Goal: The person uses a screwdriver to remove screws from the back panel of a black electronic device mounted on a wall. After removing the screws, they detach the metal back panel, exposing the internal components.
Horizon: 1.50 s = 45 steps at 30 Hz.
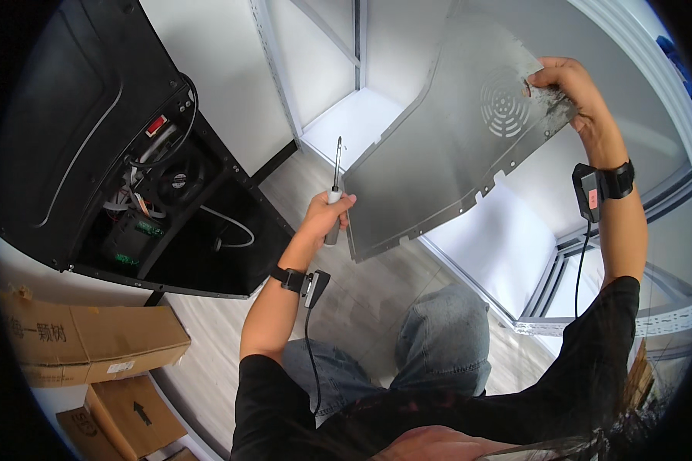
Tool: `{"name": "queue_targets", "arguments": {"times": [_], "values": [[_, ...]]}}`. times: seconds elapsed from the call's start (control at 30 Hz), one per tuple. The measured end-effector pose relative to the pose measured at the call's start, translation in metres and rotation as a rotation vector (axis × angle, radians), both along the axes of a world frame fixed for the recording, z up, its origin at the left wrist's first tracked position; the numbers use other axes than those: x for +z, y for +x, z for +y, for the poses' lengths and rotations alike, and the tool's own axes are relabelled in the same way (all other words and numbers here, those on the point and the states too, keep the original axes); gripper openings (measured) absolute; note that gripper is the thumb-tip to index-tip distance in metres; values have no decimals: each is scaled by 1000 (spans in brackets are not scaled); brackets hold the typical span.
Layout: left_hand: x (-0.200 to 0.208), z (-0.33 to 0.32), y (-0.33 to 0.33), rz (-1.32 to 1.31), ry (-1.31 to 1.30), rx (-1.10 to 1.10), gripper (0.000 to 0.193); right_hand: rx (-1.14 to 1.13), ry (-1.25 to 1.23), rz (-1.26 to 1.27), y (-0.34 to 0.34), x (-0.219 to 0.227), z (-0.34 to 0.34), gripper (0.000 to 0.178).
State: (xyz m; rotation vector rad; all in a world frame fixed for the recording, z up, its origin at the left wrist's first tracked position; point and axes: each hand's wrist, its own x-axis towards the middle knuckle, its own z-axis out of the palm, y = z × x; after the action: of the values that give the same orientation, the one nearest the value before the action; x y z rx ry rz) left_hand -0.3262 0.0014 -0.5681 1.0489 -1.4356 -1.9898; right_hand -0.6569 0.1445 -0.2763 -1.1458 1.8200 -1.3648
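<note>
My left hand (328, 217) is closed round a screwdriver (333, 196) with a grey and white handle, its shaft pointing up. That hand's fingers also meet the near left edge of a large grey metal panel (430, 161). My right hand (567, 88) grips the panel's far right corner, beside a ring-shaped vent pattern and a dark smudged patch. The panel hangs tilted in the air. To the left stands a black machine (54, 115) with an open bay, where a fan (180, 180), a green-lit circuit board (134, 240), loose wires and a red switch (156, 125) show.
Cardboard boxes (100, 338) are stacked at the lower left, below the machine. White metal frame shelving (346, 123) stands behind and to the right of the panel. Grey wood-look floor (207, 323) lies around my legs. Cables run from the devices strapped to both wrists.
</note>
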Motion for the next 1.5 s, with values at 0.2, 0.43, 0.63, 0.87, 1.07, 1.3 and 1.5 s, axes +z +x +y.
{"name": "queue_targets", "arguments": {"times": [0.2, 0.43, 0.63, 0.87, 1.07, 1.3, 1.5], "values": [[23, -24, -16, 67, -170, 42, 22, 84, -1, 39, 20, 15, 9, 12], [31, -69, -40, 197, -401, 92, 56, 221, 38, 135, 74, 29, 22, 20], [32, -81, -42, 245, -389, 63, 62, 381, 44, 206, 93, 29, 27, 21], [7, -61, -20, 195, -403, 94, 33, 437, 72, 395, 103, 26, 27, 15], [-16, -75, 4, 291, -365, 232, 30, 457, 190, 300, 110, 24, 22, 18], [-5, -68, 16, 332, -379, 364, 26, 441, 101, 256, 104, 26, 12, 17], [6, -66, 36, 304, -361, 554, 13, 297, -303, -82, 39, 9, 1, 27]]}}
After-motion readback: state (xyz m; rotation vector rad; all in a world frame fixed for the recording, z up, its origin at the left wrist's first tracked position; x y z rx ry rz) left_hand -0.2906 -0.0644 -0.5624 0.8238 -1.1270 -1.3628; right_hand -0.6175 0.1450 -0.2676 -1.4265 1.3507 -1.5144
